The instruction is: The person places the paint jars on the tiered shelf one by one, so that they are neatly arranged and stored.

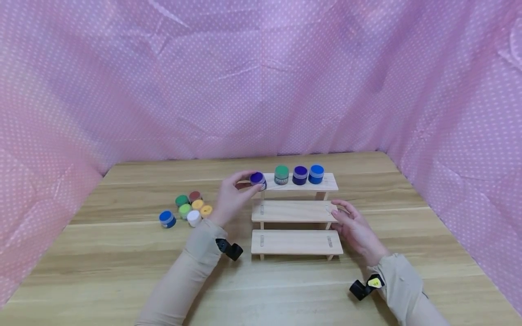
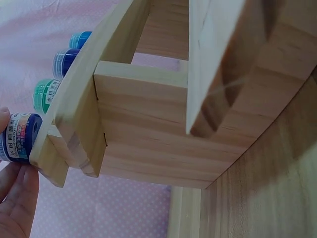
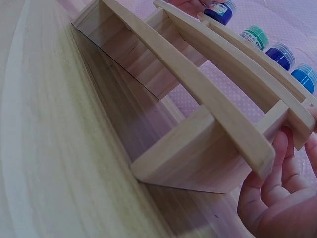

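A left hand (image 1: 231, 197) pinches a round purple jar (image 1: 257, 178) at the top-left end of a grained wooden rack (image 1: 295, 242); the right hand (image 1: 356, 230) grips its middle tier (image 1: 293, 211). Only the head view shows clustered jars (image 1: 197, 205).

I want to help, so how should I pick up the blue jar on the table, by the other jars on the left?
I'd pinch the blue jar by its round sides, below the lid, coming from above and its left. It stands lid up, and its left is free, while the light green jar sits close on its right.
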Action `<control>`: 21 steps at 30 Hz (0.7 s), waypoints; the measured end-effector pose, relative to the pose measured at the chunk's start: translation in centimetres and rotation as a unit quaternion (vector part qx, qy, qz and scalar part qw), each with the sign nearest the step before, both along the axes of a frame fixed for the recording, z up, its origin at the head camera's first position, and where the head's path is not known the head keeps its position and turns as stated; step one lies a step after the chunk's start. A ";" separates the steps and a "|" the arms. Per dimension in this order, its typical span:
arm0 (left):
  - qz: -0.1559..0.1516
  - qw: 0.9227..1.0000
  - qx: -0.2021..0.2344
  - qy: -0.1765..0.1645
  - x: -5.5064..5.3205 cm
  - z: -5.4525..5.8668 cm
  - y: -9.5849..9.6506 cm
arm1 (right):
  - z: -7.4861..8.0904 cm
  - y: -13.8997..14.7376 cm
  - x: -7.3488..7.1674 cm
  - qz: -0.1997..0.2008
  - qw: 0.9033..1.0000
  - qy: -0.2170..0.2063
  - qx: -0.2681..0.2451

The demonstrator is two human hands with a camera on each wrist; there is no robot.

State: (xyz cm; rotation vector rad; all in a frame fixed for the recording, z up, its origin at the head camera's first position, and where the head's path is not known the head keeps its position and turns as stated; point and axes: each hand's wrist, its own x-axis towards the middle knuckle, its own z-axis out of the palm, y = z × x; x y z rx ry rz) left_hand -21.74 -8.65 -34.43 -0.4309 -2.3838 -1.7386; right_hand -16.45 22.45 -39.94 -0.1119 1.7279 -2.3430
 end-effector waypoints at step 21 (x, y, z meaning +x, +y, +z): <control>-0.015 0.999 -0.043 0.021 -1.4 0.6 0.5 | 0.0 0.1 -0.1 -0.001 1.000 -0.007 0.014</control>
